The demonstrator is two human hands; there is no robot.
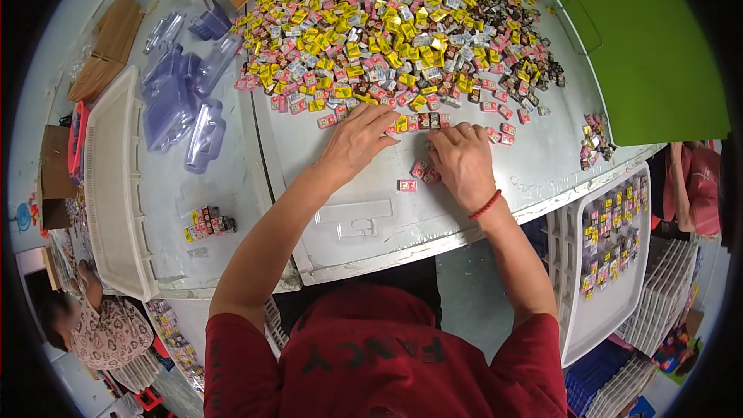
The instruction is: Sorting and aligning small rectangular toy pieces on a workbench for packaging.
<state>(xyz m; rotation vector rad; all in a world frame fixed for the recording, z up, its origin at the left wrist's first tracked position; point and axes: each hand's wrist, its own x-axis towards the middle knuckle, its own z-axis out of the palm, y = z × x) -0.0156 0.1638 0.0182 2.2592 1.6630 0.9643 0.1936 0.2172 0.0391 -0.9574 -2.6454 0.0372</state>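
A short row of small boxes [418, 122] in pink, yellow and dark brown lies on the white table between my hands. My left hand [358, 142] is at the row's left end, its thumb and fingers closed around the end boxes. By the right end, my right hand [464, 162], with a red wristband, is closed with fingers curled down to the table; what lies under them is hidden. Just left of it are a few loose pink boxes [407, 185]. A clear plastic blister tray [354, 219] lies flat nearer to me.
Beyond my hands spreads a big heap of small boxes [371, 31]. Clear plastic shells [170, 93] and a small box cluster [209, 224] sit on the left table beside a white tray [116, 186]. A green board [642, 46] and filled white tray [607, 263] are right. Other people work nearby.
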